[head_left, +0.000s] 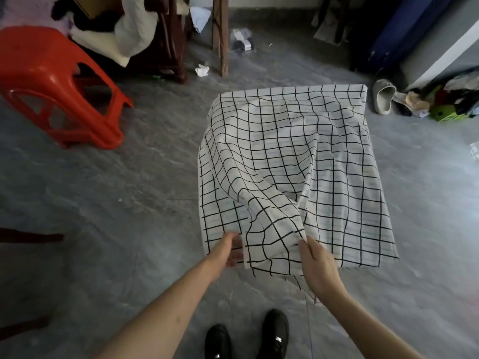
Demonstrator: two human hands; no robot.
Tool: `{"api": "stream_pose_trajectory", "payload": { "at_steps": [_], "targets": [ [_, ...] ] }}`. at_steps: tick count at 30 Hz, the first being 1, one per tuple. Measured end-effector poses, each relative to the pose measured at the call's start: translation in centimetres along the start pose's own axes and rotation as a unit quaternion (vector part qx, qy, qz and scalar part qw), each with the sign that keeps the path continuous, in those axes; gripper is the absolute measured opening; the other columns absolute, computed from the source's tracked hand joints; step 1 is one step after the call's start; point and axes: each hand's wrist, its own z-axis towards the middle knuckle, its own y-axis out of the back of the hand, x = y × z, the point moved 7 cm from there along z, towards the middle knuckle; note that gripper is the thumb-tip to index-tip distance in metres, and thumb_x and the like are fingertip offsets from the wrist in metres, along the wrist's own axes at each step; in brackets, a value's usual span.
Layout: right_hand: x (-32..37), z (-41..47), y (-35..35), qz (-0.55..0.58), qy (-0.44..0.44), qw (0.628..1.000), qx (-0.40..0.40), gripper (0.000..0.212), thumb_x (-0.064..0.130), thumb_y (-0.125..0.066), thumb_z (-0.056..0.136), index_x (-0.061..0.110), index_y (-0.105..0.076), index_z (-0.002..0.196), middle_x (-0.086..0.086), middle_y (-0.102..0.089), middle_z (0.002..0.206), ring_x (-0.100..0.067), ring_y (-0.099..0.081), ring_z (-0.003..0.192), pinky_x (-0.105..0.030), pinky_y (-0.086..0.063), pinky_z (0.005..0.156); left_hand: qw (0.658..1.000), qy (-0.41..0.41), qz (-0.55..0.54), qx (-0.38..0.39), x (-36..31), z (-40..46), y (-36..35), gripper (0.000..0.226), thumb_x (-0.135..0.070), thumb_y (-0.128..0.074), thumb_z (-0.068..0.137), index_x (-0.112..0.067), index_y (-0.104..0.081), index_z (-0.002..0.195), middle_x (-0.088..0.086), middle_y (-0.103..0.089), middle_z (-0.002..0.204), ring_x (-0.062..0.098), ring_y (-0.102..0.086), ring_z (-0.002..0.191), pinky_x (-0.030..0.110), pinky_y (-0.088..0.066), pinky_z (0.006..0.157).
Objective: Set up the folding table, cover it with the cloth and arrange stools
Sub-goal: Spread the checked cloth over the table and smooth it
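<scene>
Two hands at the near edge of a cloth (293, 156) spread over the worktop, which lies wholly hidden beneath it. Covering step in hand, by the look of it: cloth on, not yet smooth. White with a thin black grid, thin enough to show faint lines of the surface below. Far edge flat and square; left and near sides hanging over. Middle still rumpled, with one big raised fold running from the centre down to the near edge, bunched between the hands. Next move, probably: pull that fold outward and toward the body, spread the near edge sideways, then check for an even overhang all round. Risk of dragging the far edge off if tugged too hard.

Floor (116, 190) grey, marbled, littered with scraps further back. Red stool (51, 81) well apart on the left, tipped at a slant, not yet placed; arranging stools judged still to come. Shoes (247, 338) black, just short of the worktop.

Left hand (228, 250) at the near left corner, fingers tucked under the cloth edge and gripping it. Right hand (317, 263) just beside the fold, fingers and thumb pinching the cloth where it bunches.
</scene>
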Motion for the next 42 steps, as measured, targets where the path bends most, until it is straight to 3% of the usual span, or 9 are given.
{"api": "stream_pose_trajectory", "payload": {
  "at_steps": [8,11,14,17,20,24,30,36,42],
  "targets": [
    [0.0,-0.4,0.1,0.014,-0.016,0.999,-0.024,0.035,0.026,-0.043,0.1,0.011,-0.04,0.069,0.001,-0.044,0.059,-0.016,-0.039,0.057,-0.039,-0.036,0.057,0.991,-0.092,0.059,0.077,-1.5,-0.8,-4.2,0.04,-0.041,-0.068,0.078,-0.026,-0.051,0.112,-0.002,-0.06,0.112,0.015,-0.052,0.107,0.039,-0.037,0.102],
    [0.1,-0.5,0.6,0.015,-0.01,0.999,-0.047,0.015,0.029,-0.047,0.098,0.016,-0.05,0.106,0.01,-0.052,0.106,-0.009,-0.049,0.088,-0.037,-0.042,0.074,0.981,-0.16,0.06,0.095,-3.6,-2.4,-6.0,0.039,-0.044,-0.064,0.081,-0.022,-0.052,0.111,-0.002,-0.059,0.101,0.013,-0.054,0.1,0.032,-0.041,0.085],
    [0.9,-0.6,0.6,0.001,0.011,0.999,-0.047,0.044,0.037,-0.053,0.095,0.025,-0.038,0.135,0.018,-0.038,0.128,-0.004,-0.044,0.113,-0.032,-0.04,0.093,0.968,-0.191,0.101,0.126,-4.5,-3.2,-7.5,0.051,-0.049,-0.05,0.089,-0.012,-0.047,0.124,-0.004,-0.056,0.111,0.007,-0.051,0.107,0.022,-0.037,0.093],
    [1.6,0.4,0.6,-0.006,0.005,0.998,-0.058,0.025,0.034,-0.054,0.096,0.023,-0.052,0.118,0.014,-0.059,0.111,-0.001,-0.057,0.088,-0.021,-0.042,0.07,0.963,-0.203,0.121,0.13,-5.0,-3.5,-7.7,0.019,-0.025,-0.04,0.101,-0.008,-0.043,0.108,-0.008,-0.041,0.081,-0.002,-0.042,0.074,0.005,-0.034,0.066],
    [1.5,1.7,1.1,0.037,-0.03,0.995,-0.083,0.023,0.031,-0.051,0.099,0.014,-0.06,0.086,0.0,-0.064,0.079,-0.014,-0.055,0.065,-0.024,-0.036,0.052,0.964,-0.207,0.07,0.153,-5.0,-3.6,-7.1,0.033,-0.033,-0.036,0.098,-0.004,-0.052,0.1,0.0,-0.052,0.085,0.0,-0.053,0.071,0.01,-0.043,0.065],
    [0.5,2.4,1.5,0.132,-0.079,0.985,-0.072,0.032,0.03,-0.049,0.099,0.002,-0.058,0.087,-0.007,-0.048,0.067,-0.019,-0.041,0.06,-0.031,-0.035,0.052,0.986,-0.138,-0.046,0.087,-4.0,-0.7,-5.2,0.049,-0.049,-0.024,0.102,-0.022,-0.064,0.115,-0.001,-0.067,0.113,0.015,-0.059,0.109,0.028,-0.045,0.093],
    [0.5,1.3,1.8,0.189,-0.074,0.979,-0.021,0.029,0.026,-0.05,0.098,0.011,-0.049,0.073,0.008,-0.037,0.058,-0.015,-0.035,0.06,-0.035,-0.035,0.058,0.997,-0.066,-0.027,0.029,-4.0,2.0,-6.2,0.043,-0.032,-0.043,0.097,-0.033,-0.036,0.139,0.007,-0.064,0.11,0.02,-0.06,0.087,0.027,-0.048,0.069],
    [1.2,0.7,3.0,0.148,-0.037,0.988,-0.04,0.032,0.026,-0.051,0.098,0.016,-0.048,0.067,0.011,-0.038,0.054,-0.012,-0.035,0.056,-0.031,-0.032,0.051,0.978,-0.093,-0.023,0.186,-5.5,-1.1,-8.5,0.037,-0.032,-0.057,0.093,-0.011,-0.065,0.122,0.013,-0.071,0.113,0.026,-0.066,0.108,0.044,-0.049,0.099],
    [3.3,-0.1,1.8,0.106,0.035,0.994,-0.003,0.027,0.026,-0.055,0.095,0.013,-0.056,0.072,0.008,-0.043,0.055,-0.005,-0.036,0.05,-0.021,-0.032,0.048,0.976,-0.147,-0.128,0.098,-5.8,-3.8,-1.9,0.018,-0.024,-0.06,0.074,-0.009,-0.071,0.073,0.012,-0.068,0.08,0.027,-0.064,0.076,0.029,-0.047,0.065]
  ]
}}
